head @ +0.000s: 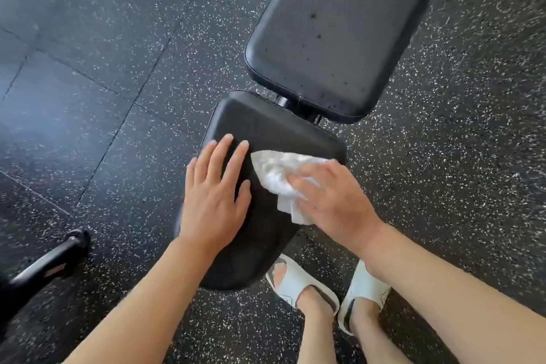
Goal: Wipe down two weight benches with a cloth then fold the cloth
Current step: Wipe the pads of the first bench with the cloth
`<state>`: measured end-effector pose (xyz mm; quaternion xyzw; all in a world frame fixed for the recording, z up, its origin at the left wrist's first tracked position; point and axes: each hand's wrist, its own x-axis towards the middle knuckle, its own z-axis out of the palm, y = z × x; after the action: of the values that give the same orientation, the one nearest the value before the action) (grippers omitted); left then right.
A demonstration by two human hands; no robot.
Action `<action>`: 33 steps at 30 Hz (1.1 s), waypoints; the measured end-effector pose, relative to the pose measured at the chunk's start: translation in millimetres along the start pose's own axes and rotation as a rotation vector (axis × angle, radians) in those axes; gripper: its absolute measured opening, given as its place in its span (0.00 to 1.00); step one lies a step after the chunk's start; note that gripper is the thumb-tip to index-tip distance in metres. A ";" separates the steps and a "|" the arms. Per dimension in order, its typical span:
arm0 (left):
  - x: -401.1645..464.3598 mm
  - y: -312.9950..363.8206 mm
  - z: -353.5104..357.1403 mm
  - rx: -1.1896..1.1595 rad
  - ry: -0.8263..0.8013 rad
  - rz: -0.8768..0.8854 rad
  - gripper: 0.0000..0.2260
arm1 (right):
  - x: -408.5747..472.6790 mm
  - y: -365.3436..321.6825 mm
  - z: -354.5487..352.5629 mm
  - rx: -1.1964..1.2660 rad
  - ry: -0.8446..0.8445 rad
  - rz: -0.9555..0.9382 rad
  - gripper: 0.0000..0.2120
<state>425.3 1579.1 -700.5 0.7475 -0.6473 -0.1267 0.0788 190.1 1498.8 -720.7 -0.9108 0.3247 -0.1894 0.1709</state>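
Dark speckled rubber floor (124,74) runs all around me, and a black bench stands on it just ahead of my sandalled feet (301,284). I'm leaning over its seat pad (266,127), the part nearest me. My left hand (215,186) lies flat on the pad's left side, fingers straight and a little spread, holding nothing and steadying me. My right hand (331,195) presses the crumpled white cloth (277,174) onto the right half of the same pad, fingers laid over it and lightly curled into its folds; part of the cloth sticks out toward my left hand, close to it but apart. The long back pad (339,32) beyond the gap shows dark spots and droplets, so I judge it not yet wiped. That puts me early on: the seat of one bench is in hand, its back pad is left, a second bench is nowhere in view, and the cloth remains bunched, not folded
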 end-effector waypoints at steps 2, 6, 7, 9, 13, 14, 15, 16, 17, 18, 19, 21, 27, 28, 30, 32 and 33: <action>13.2 14.0 4.0 0.022 -0.025 0.080 0.27 | 7.6 18.2 -8.0 0.050 0.045 0.169 0.13; 20.8 30.1 18.6 0.083 -0.016 0.060 0.27 | 41.2 14.9 -7.1 0.063 0.092 0.418 0.09; 20.5 31.3 21.1 0.091 -0.005 0.050 0.27 | 43.9 12.1 -6.9 0.060 0.107 0.454 0.08; 18.5 28.7 22.7 0.095 0.015 0.041 0.28 | 39.4 1.6 -4.1 0.084 0.122 0.480 0.09; 20.8 27.5 25.3 0.087 0.048 0.053 0.27 | -5.1 -30.4 7.7 0.210 0.160 0.483 0.11; 20.3 26.6 26.0 0.087 0.050 0.054 0.28 | -19.0 -42.5 13.3 0.262 0.170 0.491 0.11; 19.5 26.6 26.3 0.089 0.052 0.054 0.28 | -32.1 -54.7 18.6 0.319 0.185 0.507 0.12; 18.7 27.0 26.5 0.088 0.054 0.054 0.29 | -42.7 -65.3 22.7 0.366 0.204 0.529 0.13; 18.9 27.2 26.7 0.082 0.052 0.054 0.30 | -50.0 -72.8 26.7 0.395 0.229 0.551 0.14; 19.7 27.6 26.9 0.073 0.053 0.049 0.31 | -52.9 -76.0 30.1 0.407 0.254 0.571 0.15; 20.2 27.6 27.0 0.065 0.053 0.049 0.31 | -52.1 -77.5 33.3 0.412 0.282 0.598 0.15; 20.4 28.8 27.3 0.042 0.052 0.054 0.29 | -42.9 -77.9 37.5 0.420 0.352 0.674 0.13; 19.3 25.2 29.1 0.020 0.076 0.093 0.28 | 7.4 -38.6 36.3 0.428 0.705 0.936 0.11; 19.7 23.4 30.6 0.017 0.082 0.097 0.28 | 14.5 -27.8 34.9 0.431 0.782 0.980 0.10; 20.6 20.5 33.7 0.023 0.087 0.093 0.28 | 23.1 -14.6 35.0 0.457 0.906 1.058 0.07; 20.9 17.2 36.3 0.036 0.092 0.096 0.29 | 20.1 -24.1 43.0 0.464 0.954 1.093 0.06; 20.2 16.2 36.6 0.036 0.095 0.102 0.29 | 13.6 -38.6 49.2 0.477 0.960 1.090 0.06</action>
<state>401.9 1558.4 -732.7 0.7200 -0.6823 -0.0751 0.1021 242.6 1527.3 -743.5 -0.3779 0.7171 -0.5185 0.2725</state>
